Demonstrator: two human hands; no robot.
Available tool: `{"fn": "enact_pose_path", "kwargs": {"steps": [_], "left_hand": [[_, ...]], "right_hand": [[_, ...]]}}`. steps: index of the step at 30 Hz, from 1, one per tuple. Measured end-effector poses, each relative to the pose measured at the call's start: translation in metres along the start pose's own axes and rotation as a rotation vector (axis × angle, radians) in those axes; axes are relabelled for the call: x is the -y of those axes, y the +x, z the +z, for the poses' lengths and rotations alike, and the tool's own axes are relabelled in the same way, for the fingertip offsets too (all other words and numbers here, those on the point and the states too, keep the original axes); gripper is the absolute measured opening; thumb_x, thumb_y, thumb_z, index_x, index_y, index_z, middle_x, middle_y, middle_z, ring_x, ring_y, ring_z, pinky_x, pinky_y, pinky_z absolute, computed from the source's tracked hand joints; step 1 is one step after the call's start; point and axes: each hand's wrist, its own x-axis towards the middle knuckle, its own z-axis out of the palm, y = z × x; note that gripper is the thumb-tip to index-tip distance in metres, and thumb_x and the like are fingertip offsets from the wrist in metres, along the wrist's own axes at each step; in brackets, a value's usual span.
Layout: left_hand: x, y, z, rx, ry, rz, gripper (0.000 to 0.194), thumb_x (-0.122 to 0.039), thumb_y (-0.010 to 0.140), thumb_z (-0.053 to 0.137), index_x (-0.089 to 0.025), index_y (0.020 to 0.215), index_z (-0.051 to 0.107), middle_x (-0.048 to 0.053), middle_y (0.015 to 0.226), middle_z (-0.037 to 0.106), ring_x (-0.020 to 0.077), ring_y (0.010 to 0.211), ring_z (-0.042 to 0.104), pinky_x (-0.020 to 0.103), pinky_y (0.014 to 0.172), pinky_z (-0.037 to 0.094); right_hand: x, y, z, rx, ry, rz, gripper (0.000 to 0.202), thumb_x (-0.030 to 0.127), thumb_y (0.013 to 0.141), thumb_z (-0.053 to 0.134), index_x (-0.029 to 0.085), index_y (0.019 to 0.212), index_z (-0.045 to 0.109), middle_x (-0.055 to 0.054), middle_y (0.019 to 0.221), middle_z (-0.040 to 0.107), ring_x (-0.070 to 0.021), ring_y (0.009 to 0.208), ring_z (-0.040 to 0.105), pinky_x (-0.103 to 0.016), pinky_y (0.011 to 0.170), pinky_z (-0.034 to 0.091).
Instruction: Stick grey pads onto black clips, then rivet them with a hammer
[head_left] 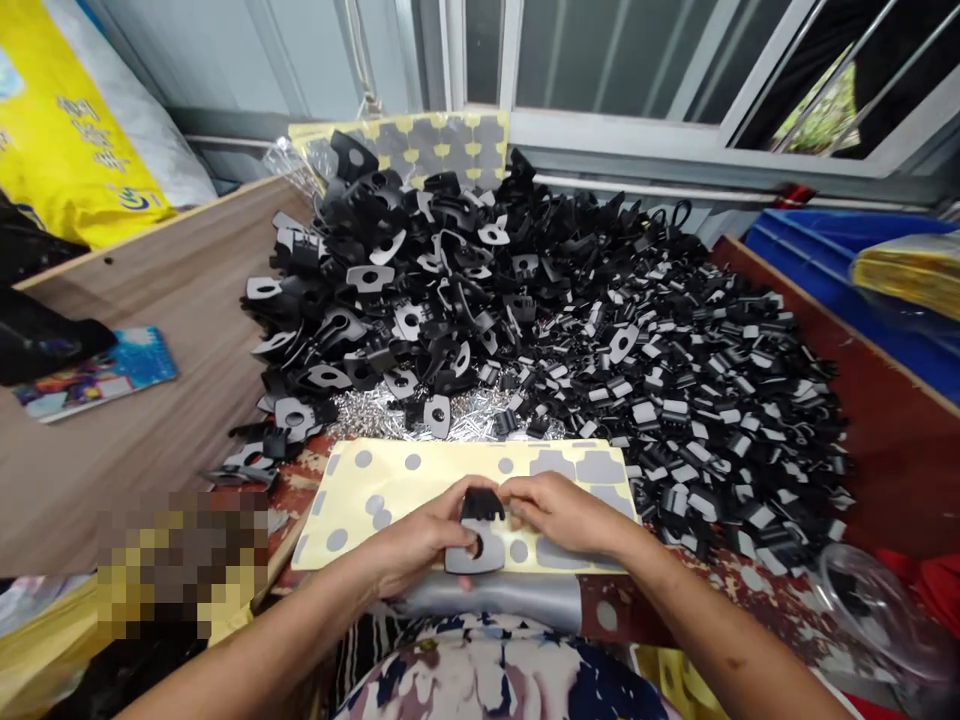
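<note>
My left hand (420, 545) is closed around a black plastic clip part (484, 505) with a grey face and a round hole, its fingers partly behind the part. At the part's upper right edge, my right hand (559, 512) has thumb and fingers pinched together. Whether something small sits in that pinch is hidden. Beneath both hands lies a yellow backing sheet (442, 465) with grey stickers and round grey dots on it.
Black clip parts (375, 280) are heaped at the back left, smaller black-and-grey pieces (720, 400) at the right. Silvery metal pins (367, 415) lie between them. Another sticker sheet (435, 145) stands behind. A blue crate (810, 240) and clear plastic container (862, 600) are at the right.
</note>
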Motion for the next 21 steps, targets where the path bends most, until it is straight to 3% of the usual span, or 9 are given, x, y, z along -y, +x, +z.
{"fn": "enact_pose_path", "kwargs": {"steps": [3,4,6,8,10,12,14,17,21], "left_hand": [[-0.074,-0.010,-0.014,-0.156,0.135,0.178,0.060,-0.011,0.071,0.079,-0.030,0.126,0.066,0.005,0.093,0.070,0.0261,0.080,0.072,0.032,0.059,0.059],[-0.104,-0.014,-0.018,-0.228,0.098,0.370,0.071,-0.011,0.070,0.081,-0.032,0.134,0.060,0.005,0.095,0.071,0.0268,0.084,0.073,0.035,0.066,0.061],[-0.155,-0.021,-0.020,-0.313,-0.042,0.797,0.067,-0.023,0.075,0.081,-0.032,0.136,0.056,0.008,0.107,0.072,0.0297,0.101,0.073,0.039,0.075,0.063],[-0.174,-0.022,-0.016,-0.354,-0.094,1.015,0.056,-0.029,0.081,0.079,-0.032,0.133,0.056,0.008,0.114,0.072,0.0280,0.108,0.071,0.038,0.079,0.063],[-0.153,-0.011,-0.008,-0.318,-0.023,0.906,0.047,-0.027,0.083,0.078,-0.031,0.127,0.061,0.006,0.109,0.074,0.0247,0.099,0.072,0.036,0.077,0.062],[-0.102,0.010,-0.003,-0.156,0.094,0.526,0.032,-0.032,0.087,0.077,-0.029,0.117,0.068,0.007,0.092,0.075,0.0236,0.082,0.072,0.039,0.074,0.060],[-0.045,0.035,-0.005,-0.021,0.122,0.261,0.020,-0.041,0.092,0.072,-0.032,0.110,0.074,0.009,0.090,0.076,0.0249,0.078,0.072,0.044,0.077,0.057],[0.008,0.055,-0.018,-0.144,0.187,0.255,0.013,-0.046,0.091,0.072,-0.038,0.101,0.076,0.006,0.086,0.073,0.0257,0.077,0.071,0.046,0.077,0.055],[0.000,0.046,-0.026,-0.367,0.340,0.428,0.028,-0.043,0.089,0.074,-0.031,0.114,0.071,0.006,0.088,0.069,0.0248,0.078,0.067,0.041,0.072,0.056]], "right_hand": [[-0.002,0.041,-0.037,-0.022,-0.230,-0.021,0.024,0.015,0.089,0.064,0.031,0.098,0.080,0.005,0.080,0.077,-0.0152,0.064,0.066,-0.027,0.063,0.050],[-0.003,0.060,-0.050,-0.090,-0.338,-0.022,0.025,0.017,0.092,0.063,0.032,0.102,0.080,0.003,0.088,0.079,-0.0163,0.071,0.068,-0.029,0.069,0.053],[-0.008,0.103,-0.075,-0.265,-0.533,-0.016,0.026,0.018,0.095,0.060,0.029,0.109,0.078,-0.002,0.106,0.078,-0.0209,0.093,0.070,-0.035,0.087,0.055],[-0.015,0.144,-0.094,-0.396,-0.618,-0.002,0.036,0.010,0.095,0.053,0.022,0.122,0.074,-0.011,0.126,0.072,-0.0269,0.116,0.062,-0.044,0.102,0.051],[-0.023,0.178,-0.107,-0.458,-0.661,0.008,0.051,0.001,0.091,0.047,0.015,0.137,0.065,-0.018,0.146,0.059,-0.0311,0.132,0.051,-0.049,0.110,0.046],[-0.029,0.203,-0.114,-0.451,-0.697,0.011,0.061,-0.004,0.087,0.048,0.015,0.144,0.059,-0.018,0.156,0.050,-0.0312,0.137,0.046,-0.047,0.111,0.045],[-0.034,0.218,-0.121,-0.401,-0.717,0.019,0.060,-0.004,0.083,0.053,0.019,0.137,0.065,-0.015,0.149,0.058,-0.0279,0.131,0.053,-0.040,0.106,0.049],[-0.034,0.216,-0.133,-0.360,-0.719,0.056,0.037,0.001,0.083,0.059,0.022,0.107,0.077,-0.010,0.117,0.072,-0.0232,0.106,0.066,-0.033,0.092,0.052],[-0.019,0.164,-0.122,-0.409,-0.667,0.079,0.020,0.015,0.092,0.061,0.022,0.103,0.076,-0.007,0.107,0.071,-0.0200,0.092,0.066,-0.031,0.084,0.051]]}}
